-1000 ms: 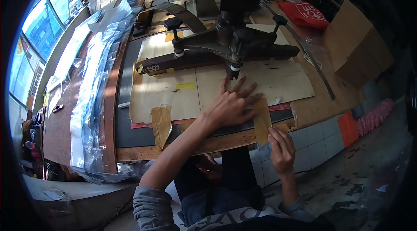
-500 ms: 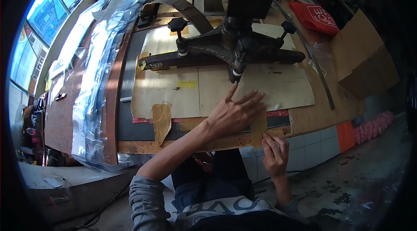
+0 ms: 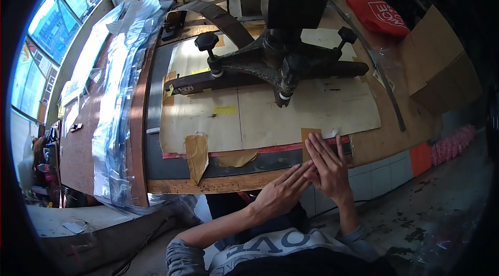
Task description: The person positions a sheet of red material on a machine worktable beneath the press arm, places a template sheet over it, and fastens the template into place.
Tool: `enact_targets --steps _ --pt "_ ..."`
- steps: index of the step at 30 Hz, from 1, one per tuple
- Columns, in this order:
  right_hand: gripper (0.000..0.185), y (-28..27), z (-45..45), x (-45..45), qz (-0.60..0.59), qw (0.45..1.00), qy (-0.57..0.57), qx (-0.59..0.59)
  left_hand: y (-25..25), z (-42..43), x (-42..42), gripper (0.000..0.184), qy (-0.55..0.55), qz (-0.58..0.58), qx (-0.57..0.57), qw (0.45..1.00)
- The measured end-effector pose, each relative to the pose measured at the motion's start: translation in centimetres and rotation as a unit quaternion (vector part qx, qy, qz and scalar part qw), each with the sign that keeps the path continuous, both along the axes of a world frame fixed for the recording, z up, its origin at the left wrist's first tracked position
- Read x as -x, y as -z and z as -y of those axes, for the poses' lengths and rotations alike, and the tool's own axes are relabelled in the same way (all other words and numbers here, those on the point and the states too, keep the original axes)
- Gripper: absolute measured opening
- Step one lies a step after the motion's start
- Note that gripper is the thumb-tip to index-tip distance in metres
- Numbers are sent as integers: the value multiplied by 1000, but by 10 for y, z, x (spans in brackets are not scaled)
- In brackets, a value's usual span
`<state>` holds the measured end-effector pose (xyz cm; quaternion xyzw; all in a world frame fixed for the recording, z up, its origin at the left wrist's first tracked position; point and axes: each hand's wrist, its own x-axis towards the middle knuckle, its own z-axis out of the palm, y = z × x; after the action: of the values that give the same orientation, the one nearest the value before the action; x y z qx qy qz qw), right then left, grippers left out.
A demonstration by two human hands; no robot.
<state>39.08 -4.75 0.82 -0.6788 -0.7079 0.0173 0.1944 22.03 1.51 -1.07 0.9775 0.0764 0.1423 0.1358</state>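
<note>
A brown tape strip (image 3: 312,132) runs from the near edge of a pale sheet (image 3: 275,125) down over the board. My right hand (image 3: 331,174) lies flat on this strip, fingers stretched and pointing away from me. Beside it, my left hand (image 3: 280,195) reaches in from the left with fingers straight; its tips meet the strip's lower part near the right palm. Both hands appear to hold nothing. Another brown tape piece (image 3: 196,154) joins the sheet to the wooden edge (image 3: 234,181) further left. Above the sheet, a dark metal bar (image 3: 249,83) lies under a black clamp frame (image 3: 285,63).
A heavy dark column (image 3: 293,1) stands over the table. Clear plastic sheeting (image 3: 112,120) covers the left side. At the right are a long thin strip (image 3: 394,103), a red bag (image 3: 378,17) and a cardboard box (image 3: 436,60). Windows (image 3: 47,32) line the left.
My left hand has moved from the sheet back toward me, down to the table's edge. The right hand has let go of the tape's lower end, moved up and flattened over it.
</note>
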Motion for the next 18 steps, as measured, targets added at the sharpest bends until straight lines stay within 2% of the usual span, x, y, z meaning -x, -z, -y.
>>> enact_targets --steps 2,7,10,13,14,16,17,18 --pt "77 5 3 3 20 1000 -1 -8 3 4 5 49 -1 14 -17 1000" --pt "80 0 26 9 6 1000 1 29 -3 8 22 42 15 47 99 994" --pt "79 -6 34 11 11 999 7 43 -10 2 55 40 47 31 59 997" --pt "81 -6 30 6 -14 998 20 60 -38 -16 96 45 -86 19 -10 996" --pt "81 -2 26 13 -21 999 32 33 -41 -19 108 48 -136 16 -24 990" --pt "82 9 14 40 -34 997 62 -20 -42 -27 119 58 -204 -16 5 979" --pt "83 9 9 49 -32 999 30 -6 -41 -27 121 62 -235 -33 22 971" --pt "82 11 10 58 -39 999 15 3 -39 -26 118 66 -221 -44 19 974"
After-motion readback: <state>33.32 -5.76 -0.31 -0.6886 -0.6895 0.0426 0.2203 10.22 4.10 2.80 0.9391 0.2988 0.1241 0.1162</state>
